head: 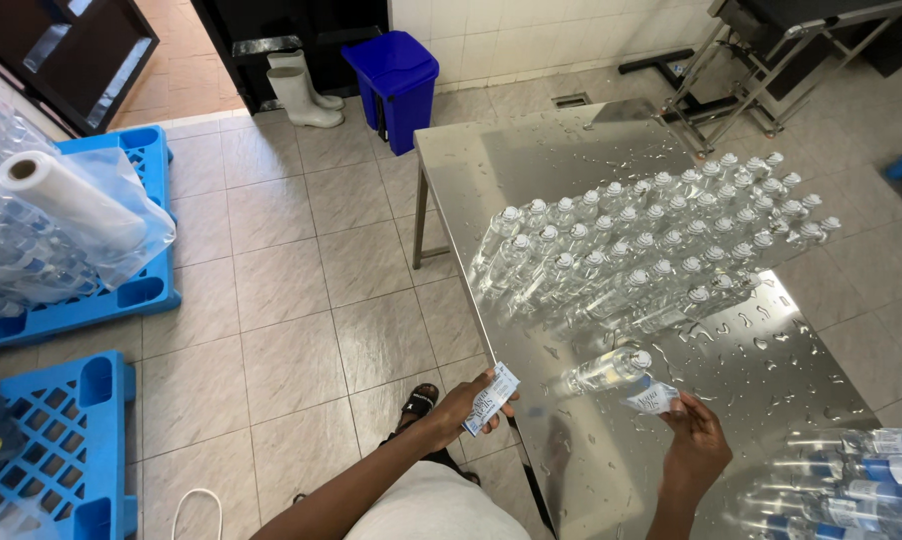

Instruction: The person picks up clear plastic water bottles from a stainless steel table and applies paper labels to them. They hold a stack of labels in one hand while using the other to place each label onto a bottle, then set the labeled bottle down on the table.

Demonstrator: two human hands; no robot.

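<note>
Wet shiny table point(531, 170) holds one clear bottle point(603, 372) standing alone (near many capped bottles point(661, 245)), while the right hand point(696, 440) pinches a small label point(651, 399) beside it, and the left hand point(466, 402) grips a label stack point(492, 398).
</note>
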